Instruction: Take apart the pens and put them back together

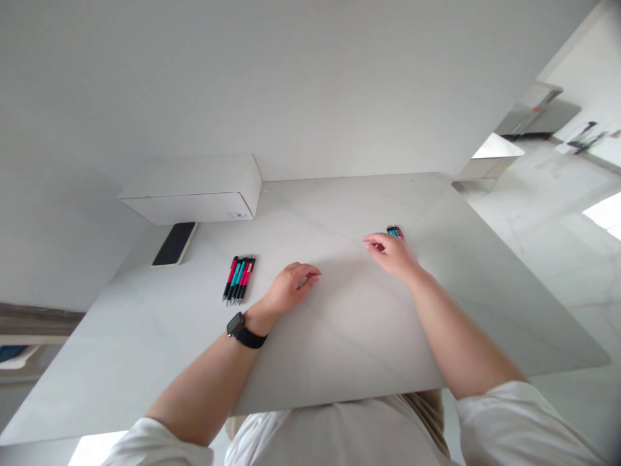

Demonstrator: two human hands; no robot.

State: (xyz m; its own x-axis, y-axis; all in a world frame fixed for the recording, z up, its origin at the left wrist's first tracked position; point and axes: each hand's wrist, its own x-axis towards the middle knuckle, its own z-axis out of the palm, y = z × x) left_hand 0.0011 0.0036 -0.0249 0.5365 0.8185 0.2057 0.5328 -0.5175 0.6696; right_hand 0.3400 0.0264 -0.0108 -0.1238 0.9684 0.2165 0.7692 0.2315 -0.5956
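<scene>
My left hand [292,287] rests on the white marbled table [339,349], fingers loosely curled and a gap showing between thumb and fingers. Nothing is visible in it. To its left lies a neat row of several red and teal pens [239,279], side by side with their tips toward me, not touched by the hand. My right hand [392,254] is over the table further right, its fingers loosely bent and apart from the thumb, with no object seen in it. A second bunch of pens [395,231] lies just behind this hand, which hides most of it.
A long white box [194,207] stands at the back left against the wall [315,90]. In front of it lies a dark-screened phone [175,244]. A black watch [246,331] is on my left wrist. The table's right edge borders a tiled floor [543,233].
</scene>
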